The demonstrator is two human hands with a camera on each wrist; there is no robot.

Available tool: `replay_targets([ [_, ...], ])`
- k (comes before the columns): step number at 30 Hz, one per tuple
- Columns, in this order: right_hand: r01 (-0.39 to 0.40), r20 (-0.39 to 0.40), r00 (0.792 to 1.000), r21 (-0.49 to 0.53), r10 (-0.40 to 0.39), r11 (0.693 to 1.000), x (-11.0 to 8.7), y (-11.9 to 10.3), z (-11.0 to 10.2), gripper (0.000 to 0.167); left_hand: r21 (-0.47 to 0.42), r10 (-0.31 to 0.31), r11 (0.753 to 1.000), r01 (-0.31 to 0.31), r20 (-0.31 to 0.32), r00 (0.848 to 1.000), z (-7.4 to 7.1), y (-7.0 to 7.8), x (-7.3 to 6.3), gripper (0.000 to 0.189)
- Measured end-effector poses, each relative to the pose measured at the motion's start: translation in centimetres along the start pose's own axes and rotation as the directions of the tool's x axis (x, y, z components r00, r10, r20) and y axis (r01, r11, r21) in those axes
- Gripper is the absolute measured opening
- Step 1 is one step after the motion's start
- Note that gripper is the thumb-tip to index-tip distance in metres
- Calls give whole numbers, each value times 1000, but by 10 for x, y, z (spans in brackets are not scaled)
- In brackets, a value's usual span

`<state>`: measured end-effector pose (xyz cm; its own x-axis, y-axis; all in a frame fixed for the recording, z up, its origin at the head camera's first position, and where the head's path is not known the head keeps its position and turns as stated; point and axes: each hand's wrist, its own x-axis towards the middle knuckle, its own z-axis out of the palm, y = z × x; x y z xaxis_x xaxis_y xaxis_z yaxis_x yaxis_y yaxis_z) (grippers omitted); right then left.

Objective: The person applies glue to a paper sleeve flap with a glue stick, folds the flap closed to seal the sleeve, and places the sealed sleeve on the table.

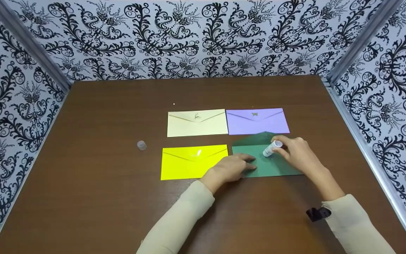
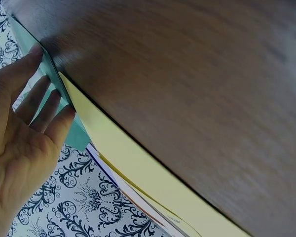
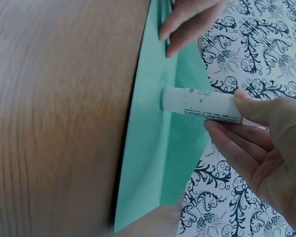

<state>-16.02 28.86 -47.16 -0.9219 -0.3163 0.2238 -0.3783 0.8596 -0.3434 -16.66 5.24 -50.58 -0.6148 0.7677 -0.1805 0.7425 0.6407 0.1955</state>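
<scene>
A green envelope (image 1: 259,168) lies on the table with its flap (image 1: 250,140) raised at the far side. My right hand (image 1: 299,152) pinches a white glue stick (image 1: 272,148) between thumb and fingers, tilted, its lower end right at the envelope's face. In the right wrist view the glue stick (image 3: 202,103) shows small print along its side. My left hand (image 1: 230,167) rests on the envelope's left part with fingers extended; the left wrist view shows those fingers (image 2: 52,106) spread along the green paper.
A yellow envelope (image 1: 182,165) lies left of the green one, partly under the left forearm. Behind are a cream envelope (image 1: 196,127) and a purple envelope (image 1: 259,126), flaps down. A small translucent cap (image 1: 141,145) sits further left. Patterned walls (image 1: 203,38) enclose the brown table (image 1: 111,197).
</scene>
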Motion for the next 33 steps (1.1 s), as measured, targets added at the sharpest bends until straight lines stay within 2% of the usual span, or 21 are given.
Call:
replay_targets([
  [7, 29, 32, 999, 26, -30, 999, -1, -3, -1, 24, 6, -12, 1000, 12, 1, 1000, 0, -1, -2, 48],
  [17, 56, 6, 998, 64, -56, 996, 0, -12, 10, 24, 9, -9, 1000, 9, 5, 1000, 0, -2, -3, 48],
  [28, 83, -17, 996, -44, -84, 996, 7, -20, 19, 31, 10, -26, 1000, 26, 29, 999, 1, 0, 0, 48],
  [33, 56, -45, 997, -54, -58, 997, 7, -19, 17, 31, 21, -25, 999, 25, 31, 999, 1, 1, 0, 47],
])
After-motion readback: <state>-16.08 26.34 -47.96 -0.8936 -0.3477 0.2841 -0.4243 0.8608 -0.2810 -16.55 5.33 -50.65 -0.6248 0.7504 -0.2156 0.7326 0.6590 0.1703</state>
